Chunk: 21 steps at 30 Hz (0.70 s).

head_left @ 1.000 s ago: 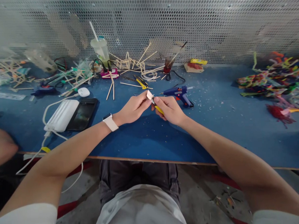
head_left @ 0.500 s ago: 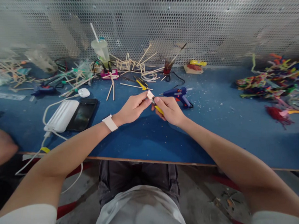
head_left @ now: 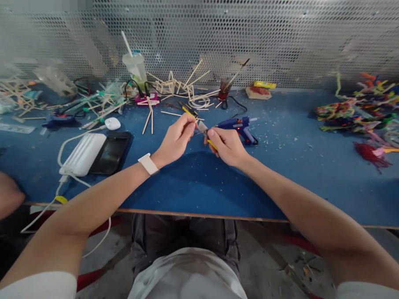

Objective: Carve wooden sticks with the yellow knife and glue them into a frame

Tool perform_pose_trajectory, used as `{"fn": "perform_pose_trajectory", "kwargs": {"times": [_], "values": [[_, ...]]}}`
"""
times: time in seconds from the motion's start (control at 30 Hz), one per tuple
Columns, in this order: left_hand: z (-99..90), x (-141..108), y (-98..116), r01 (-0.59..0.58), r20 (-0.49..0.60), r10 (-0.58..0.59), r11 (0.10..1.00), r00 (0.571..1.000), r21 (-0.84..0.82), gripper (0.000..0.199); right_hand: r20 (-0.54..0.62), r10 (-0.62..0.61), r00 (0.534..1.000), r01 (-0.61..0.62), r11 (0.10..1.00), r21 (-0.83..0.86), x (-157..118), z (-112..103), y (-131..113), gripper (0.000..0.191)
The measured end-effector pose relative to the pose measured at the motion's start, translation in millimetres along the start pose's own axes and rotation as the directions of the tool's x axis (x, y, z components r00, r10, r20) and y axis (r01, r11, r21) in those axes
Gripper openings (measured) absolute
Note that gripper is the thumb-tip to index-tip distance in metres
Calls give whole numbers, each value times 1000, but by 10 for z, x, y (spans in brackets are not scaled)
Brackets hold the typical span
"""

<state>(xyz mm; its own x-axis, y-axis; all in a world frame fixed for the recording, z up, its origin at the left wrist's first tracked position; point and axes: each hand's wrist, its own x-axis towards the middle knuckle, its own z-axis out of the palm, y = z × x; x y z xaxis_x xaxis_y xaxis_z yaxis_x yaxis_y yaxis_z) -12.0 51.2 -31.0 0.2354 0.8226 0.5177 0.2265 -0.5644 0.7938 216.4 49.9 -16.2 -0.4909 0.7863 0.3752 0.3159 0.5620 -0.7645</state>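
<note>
Over the middle of the blue table, my right hand (head_left: 228,144) is closed around a yellow-handled craft knife (head_left: 212,144). Its short, wide grey blade (head_left: 202,127) points up and left. Just left of the blade, my left hand (head_left: 177,139) has thumb and forefinger pinched together; whatever lies between them is too small to make out. A small gap separates the left fingertips from the blade. Behind my right hand lies a blue hot glue gun (head_left: 231,124) with a small red light showing. A yellow and black cutting tool (head_left: 188,110) rests beyond my left fingertips.
Wooden sticks (head_left: 172,85) are heaped along the perforated metal panel (head_left: 264,36). To the left lie a white power bank (head_left: 84,155) and a black phone (head_left: 110,153). A cup with a straw (head_left: 134,66) stands behind. Colourful yarn (head_left: 359,107) sits far right.
My left hand has drawn slightly left and up, away from the knife. The pale piece seen at the blade no longer covers it, and the grey blade shows. My right hand has barely moved.
</note>
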Motion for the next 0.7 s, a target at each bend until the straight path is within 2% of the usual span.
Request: {"fn": "perform_pose_trajectory", "kwargs": {"times": [0.1, 0.17, 0.23, 0.43, 0.53, 0.7], "values": [[-50, 41, -56, -98, -113, 123, 974, 986, 206, 50, 130, -38, 991, 78, 946, -314, 19, -49, 16, 65], [-87, 60, -52, -184, -115, 228, 935, 967, 303, 50, 193, -5, 981, 106, 852, -513, 35, -72, 15, 61], [-109, 65, -18, -243, -94, 296, 898, 951, 367, 46, 217, 50, 975, 103, 765, -636, 51, -89, 2, 56], [-110, 62, 39, -251, -60, 300, 877, 952, 409, 43, 288, 178, 941, 110, 643, -758, 65, -150, -87, 37], [-132, 90, -31, -241, -38, 277, 889, 960, 389, 39, 325, 240, 915, 133, 581, -803, 62, -190, -147, 29], [-198, 142, -170, -224, -44, 253, 916, 967, 334, 19, 358, 383, 851, 108, 540, -834, 57, -335, -254, 26]]}}
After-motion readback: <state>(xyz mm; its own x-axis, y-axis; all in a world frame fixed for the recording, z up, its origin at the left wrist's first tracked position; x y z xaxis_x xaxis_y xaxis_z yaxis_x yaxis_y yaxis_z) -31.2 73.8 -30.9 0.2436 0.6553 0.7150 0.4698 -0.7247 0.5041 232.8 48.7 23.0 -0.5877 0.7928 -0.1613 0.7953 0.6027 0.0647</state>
